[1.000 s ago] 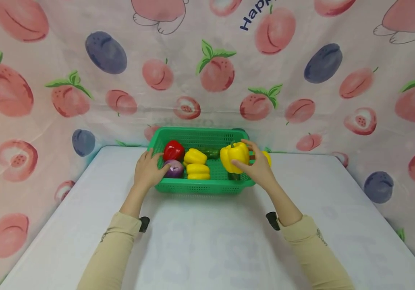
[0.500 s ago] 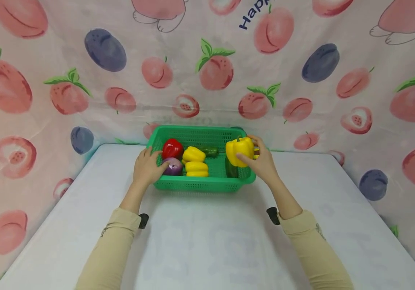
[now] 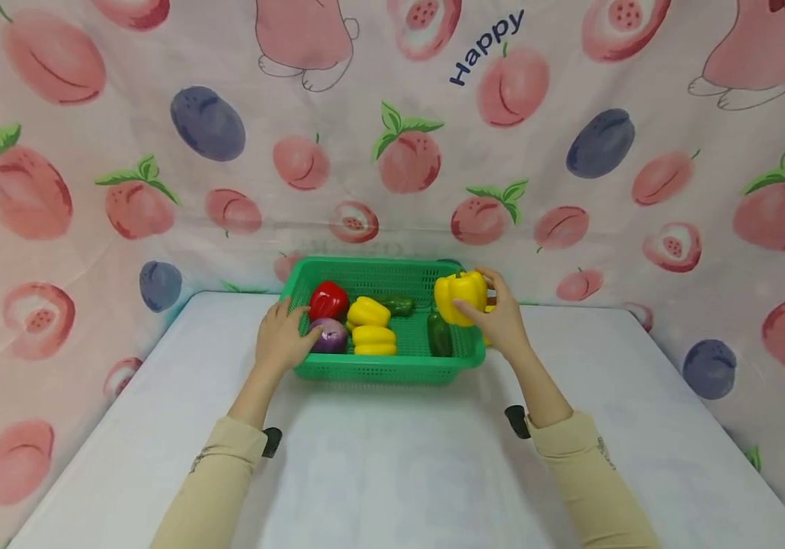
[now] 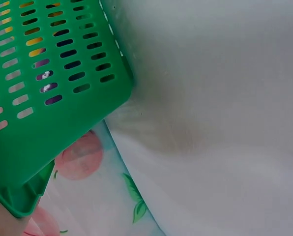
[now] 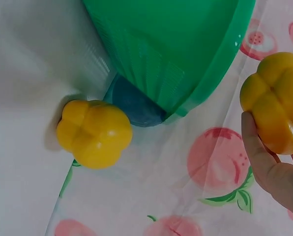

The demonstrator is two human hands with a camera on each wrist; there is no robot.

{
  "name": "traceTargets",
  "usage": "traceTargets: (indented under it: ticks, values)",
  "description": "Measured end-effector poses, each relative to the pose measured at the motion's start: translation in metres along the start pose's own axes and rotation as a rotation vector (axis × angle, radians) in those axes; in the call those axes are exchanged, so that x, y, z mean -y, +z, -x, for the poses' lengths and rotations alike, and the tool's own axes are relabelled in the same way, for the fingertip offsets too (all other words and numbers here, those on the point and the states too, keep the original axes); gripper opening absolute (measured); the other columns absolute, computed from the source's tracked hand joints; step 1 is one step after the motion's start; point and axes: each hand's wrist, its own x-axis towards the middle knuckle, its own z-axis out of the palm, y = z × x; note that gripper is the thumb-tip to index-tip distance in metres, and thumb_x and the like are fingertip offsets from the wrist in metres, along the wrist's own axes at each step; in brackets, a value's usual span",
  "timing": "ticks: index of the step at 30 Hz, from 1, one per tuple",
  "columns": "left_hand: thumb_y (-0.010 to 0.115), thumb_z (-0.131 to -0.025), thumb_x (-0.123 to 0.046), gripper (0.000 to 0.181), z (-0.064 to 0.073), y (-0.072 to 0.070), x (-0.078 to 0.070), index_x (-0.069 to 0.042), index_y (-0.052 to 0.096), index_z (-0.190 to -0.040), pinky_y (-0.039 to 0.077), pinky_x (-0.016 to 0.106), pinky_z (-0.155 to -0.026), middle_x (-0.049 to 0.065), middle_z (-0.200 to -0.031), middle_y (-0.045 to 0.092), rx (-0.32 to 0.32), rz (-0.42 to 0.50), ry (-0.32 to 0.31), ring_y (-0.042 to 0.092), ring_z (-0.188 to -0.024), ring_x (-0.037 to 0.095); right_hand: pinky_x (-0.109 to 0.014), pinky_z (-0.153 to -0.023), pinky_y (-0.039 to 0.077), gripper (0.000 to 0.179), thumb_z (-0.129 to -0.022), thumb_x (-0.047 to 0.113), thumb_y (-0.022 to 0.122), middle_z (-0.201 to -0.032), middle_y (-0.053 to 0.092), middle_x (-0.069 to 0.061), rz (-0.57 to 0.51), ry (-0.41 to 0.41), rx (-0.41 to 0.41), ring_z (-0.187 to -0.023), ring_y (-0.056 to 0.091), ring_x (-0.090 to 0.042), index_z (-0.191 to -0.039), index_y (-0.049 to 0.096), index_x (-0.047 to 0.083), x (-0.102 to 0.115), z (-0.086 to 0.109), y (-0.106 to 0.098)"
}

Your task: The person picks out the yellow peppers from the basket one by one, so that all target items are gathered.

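My right hand (image 3: 502,316) grips a yellow bell pepper (image 3: 459,297), held up over the right end of a green basket (image 3: 379,370). My left hand (image 3: 280,335) rests at the basket's left rim, its thumb over a purple onion (image 3: 329,336). Behind the onion lies a red bell pepper (image 3: 328,301). Two yellow bell peppers, the rear one (image 3: 368,313) and the front one (image 3: 374,340), sit beside them. One cucumber (image 3: 398,305) lies along the back, and another dark green one (image 3: 439,334) lies at the right.
Outside the basket's right end, another yellow bell pepper (image 5: 95,132) stands on the white table (image 3: 379,465), mostly hidden behind my right hand in the head view. A fruit-printed cloth (image 3: 392,221) hangs right behind the basket.
My right hand has carried the yellow bell pepper a little to the right, uncovering the cucumber at the basket's right. The left hand stays at the rim.
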Motion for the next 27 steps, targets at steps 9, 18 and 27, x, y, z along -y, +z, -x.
traceTargets:
  ticks: [9, 18, 27]
  values:
    - [0.046, -0.093, -0.042, 0.059, -0.003, 0.002, -0.002, -0.003, 0.045, -0.138, 0.014, 0.058, -0.115, 0.029, -0.152, 0.022, 0.019, -0.020, 0.014, 0.016, -0.140, 0.046, -0.044, -0.084, 0.051, 0.069, -0.087, 0.031, 0.067, -0.138, 0.042, -0.022, 0.010, 0.007, -0.039, -0.102, 0.052, -0.037, -0.144, 0.032, 0.015, -0.002, 0.000, -0.013]
    - [0.047, -0.093, -0.042, 0.059, 0.000, 0.004, 0.004, -0.004, 0.044, -0.138, 0.014, 0.059, -0.115, 0.029, -0.152, 0.019, 0.040, -0.017, -0.004, 0.016, -0.140, 0.046, -0.040, -0.083, 0.048, 0.071, -0.087, 0.035, 0.066, -0.138, 0.043, -0.022, 0.059, -0.001, -0.027, -0.100, 0.049, -0.036, -0.145, 0.031, 0.013, -0.016, -0.003, -0.017]
    - [0.047, -0.093, -0.041, 0.058, -0.002, 0.001, 0.002, -0.004, 0.045, -0.137, 0.015, 0.058, -0.115, 0.028, -0.152, 0.021, 0.023, -0.023, 0.001, 0.016, -0.140, 0.045, -0.035, -0.082, 0.046, 0.070, -0.088, 0.033, 0.064, -0.135, 0.044, -0.024, 0.083, 0.004, -0.074, -0.097, 0.049, -0.035, -0.145, 0.031, 0.008, -0.019, -0.010, -0.031]
